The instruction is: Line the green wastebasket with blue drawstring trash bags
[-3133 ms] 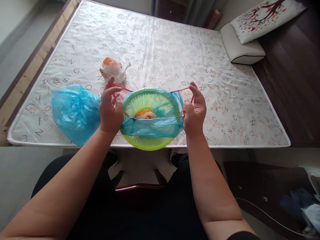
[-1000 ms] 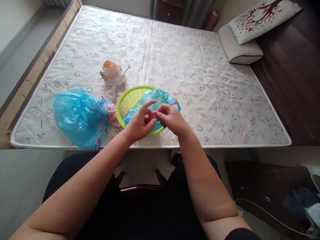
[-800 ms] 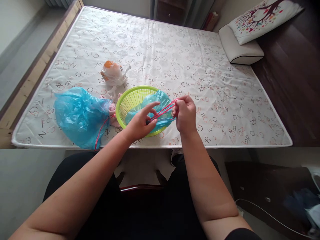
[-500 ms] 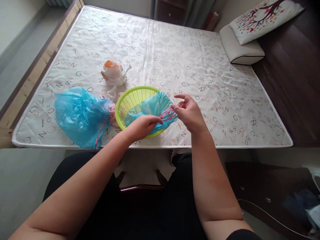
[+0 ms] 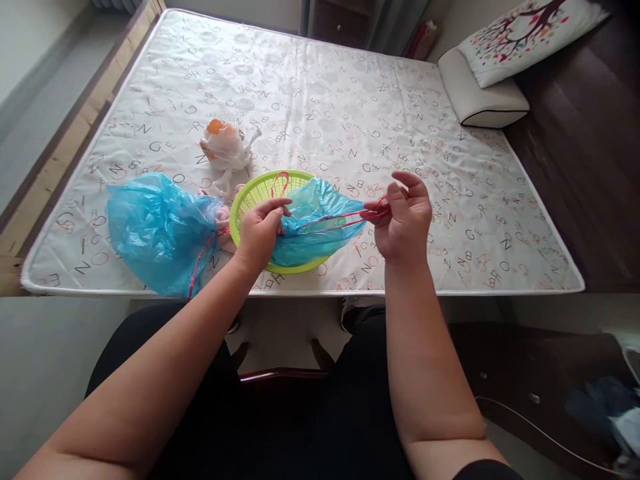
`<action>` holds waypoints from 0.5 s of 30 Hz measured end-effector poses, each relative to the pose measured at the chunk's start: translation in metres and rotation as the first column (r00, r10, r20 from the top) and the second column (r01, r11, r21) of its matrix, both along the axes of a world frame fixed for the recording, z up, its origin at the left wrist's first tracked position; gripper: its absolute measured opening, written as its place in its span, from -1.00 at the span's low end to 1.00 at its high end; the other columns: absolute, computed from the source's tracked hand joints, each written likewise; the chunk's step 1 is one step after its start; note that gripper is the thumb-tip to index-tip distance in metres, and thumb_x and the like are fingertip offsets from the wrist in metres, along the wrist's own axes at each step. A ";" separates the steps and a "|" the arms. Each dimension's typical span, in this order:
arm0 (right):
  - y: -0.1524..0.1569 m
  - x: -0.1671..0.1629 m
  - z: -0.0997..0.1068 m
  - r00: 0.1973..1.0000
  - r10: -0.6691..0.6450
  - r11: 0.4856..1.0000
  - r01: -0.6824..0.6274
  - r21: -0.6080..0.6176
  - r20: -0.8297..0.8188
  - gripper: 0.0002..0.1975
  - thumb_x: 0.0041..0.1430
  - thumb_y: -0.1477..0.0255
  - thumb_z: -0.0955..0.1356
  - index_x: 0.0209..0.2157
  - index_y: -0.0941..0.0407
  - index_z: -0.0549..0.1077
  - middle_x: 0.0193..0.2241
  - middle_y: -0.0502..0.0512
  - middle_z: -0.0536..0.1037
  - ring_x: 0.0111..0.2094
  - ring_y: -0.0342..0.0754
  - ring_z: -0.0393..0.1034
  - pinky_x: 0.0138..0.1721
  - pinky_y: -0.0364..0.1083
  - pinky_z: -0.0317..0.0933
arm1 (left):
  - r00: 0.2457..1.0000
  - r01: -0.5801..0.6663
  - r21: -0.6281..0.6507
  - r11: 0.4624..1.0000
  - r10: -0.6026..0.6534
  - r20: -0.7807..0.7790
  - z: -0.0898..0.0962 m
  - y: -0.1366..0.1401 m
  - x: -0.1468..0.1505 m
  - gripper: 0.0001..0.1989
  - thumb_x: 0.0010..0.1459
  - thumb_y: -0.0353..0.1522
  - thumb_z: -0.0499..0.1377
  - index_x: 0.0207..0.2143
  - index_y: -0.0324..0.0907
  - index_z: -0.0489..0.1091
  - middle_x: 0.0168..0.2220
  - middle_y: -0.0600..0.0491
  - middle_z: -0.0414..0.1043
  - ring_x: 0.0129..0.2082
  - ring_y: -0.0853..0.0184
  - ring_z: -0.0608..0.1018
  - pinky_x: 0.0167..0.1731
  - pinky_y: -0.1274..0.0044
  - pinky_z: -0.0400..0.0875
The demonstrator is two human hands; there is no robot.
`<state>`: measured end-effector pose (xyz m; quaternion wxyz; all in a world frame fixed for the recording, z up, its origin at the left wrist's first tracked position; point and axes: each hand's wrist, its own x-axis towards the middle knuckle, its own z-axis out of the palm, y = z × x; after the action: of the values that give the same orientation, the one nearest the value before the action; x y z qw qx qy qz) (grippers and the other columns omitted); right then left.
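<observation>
The near edge of the mattress [image 5: 450,283] runs just below both wrists, and the green basket [image 5: 255,193] sits close to that edge, its near rim almost at the border. Beyond the hands the mattress top lies wide and bare up to the far side; to the right of the right hand it is bare as far as the white pillow [image 5: 483,100] at the far right corner.

The left hand [image 5: 260,230] reaches in from the lower left, knuckles up, fingers pinched on the gathered mouth of the blue bag [image 5: 320,227]; a small loop of red cord stands up just above its fingertips. The right hand [image 5: 405,217] is held a little higher and well to the right, palm turned toward the person, thumb and forefinger closed on the red drawstring [image 5: 340,219], which runs taut from the bag's mouth across to those fingers.

The blue bag lies in the basket, covering its right half and spilling over the right rim (what is inside it cannot be seen). Left of the left hand a second blue bag [image 5: 155,230] lies puffed and drawn shut, with its own red cord trailing toward the mattress edge. Beyond the left hand sits a small white bag [image 5: 225,147], knotted, with something orange showing through it.
</observation>
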<state>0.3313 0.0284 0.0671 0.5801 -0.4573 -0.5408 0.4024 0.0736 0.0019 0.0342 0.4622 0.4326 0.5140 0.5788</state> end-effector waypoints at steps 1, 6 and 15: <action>-0.002 -0.005 0.002 0.999 0.038 0.999 -0.038 0.015 0.017 -0.54 0.41 -0.05 0.35 0.21 -0.16 0.42 -0.21 0.03 0.53 -0.34 -0.05 0.60 -0.36 -0.03 0.52 | 1.000 0.007 0.033 0.999 -0.007 -0.007 0.002 -0.001 0.000 -0.77 0.16 -0.35 0.26 -0.17 -0.16 0.68 -0.32 0.02 0.59 -0.55 0.47 0.41 -0.52 0.56 0.39; -0.022 -0.040 0.016 0.973 0.230 0.973 -0.230 -0.015 0.029 -0.57 0.34 0.05 0.47 0.14 -0.11 0.50 -0.18 0.00 0.60 -0.39 -0.15 0.51 -0.32 -0.08 0.50 | 0.974 0.181 0.187 0.965 -0.150 -0.169 0.016 -0.013 0.006 -0.70 0.20 -0.29 0.36 -0.02 -0.14 0.69 -0.21 -0.03 0.64 -0.34 0.36 0.55 -0.31 0.51 0.49; -0.040 -0.075 0.019 0.943 0.331 0.943 -0.330 -0.044 0.020 -0.71 0.32 0.19 0.49 0.02 -0.05 0.55 -0.25 -0.03 0.56 -0.26 -0.11 0.53 -0.16 -0.04 0.53 | 0.857 0.514 0.064 0.855 -0.515 -0.009 0.021 -0.016 0.005 -0.78 0.18 -0.20 0.34 -0.34 -0.19 0.60 -0.41 0.05 0.49 -0.37 0.34 0.48 -0.33 0.50 0.42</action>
<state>0.2558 -0.0111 0.0861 0.4876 -0.3771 -0.6096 0.4985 0.0785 -0.0139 0.0549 0.5882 0.5663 0.3588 0.4523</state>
